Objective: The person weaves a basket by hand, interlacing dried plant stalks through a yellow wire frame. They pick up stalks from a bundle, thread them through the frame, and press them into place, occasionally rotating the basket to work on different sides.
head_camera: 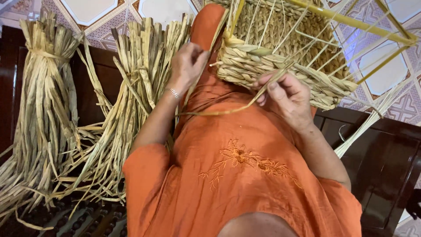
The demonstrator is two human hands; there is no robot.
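A half-woven straw basket on a yellow wire frame rests on my knee, which is covered in orange cloth. My right hand pinches a long dried strand beside the basket's woven rim. My left hand, with a thin bracelet at the wrist, grips the same strand further along, just left of the basket. The strand runs slack between both hands across my lap.
Two tied bundles of dried grass stand at the left, one at the far left and one next to my left arm. I sit on dark wooden furniture. A patterned tile floor lies beyond.
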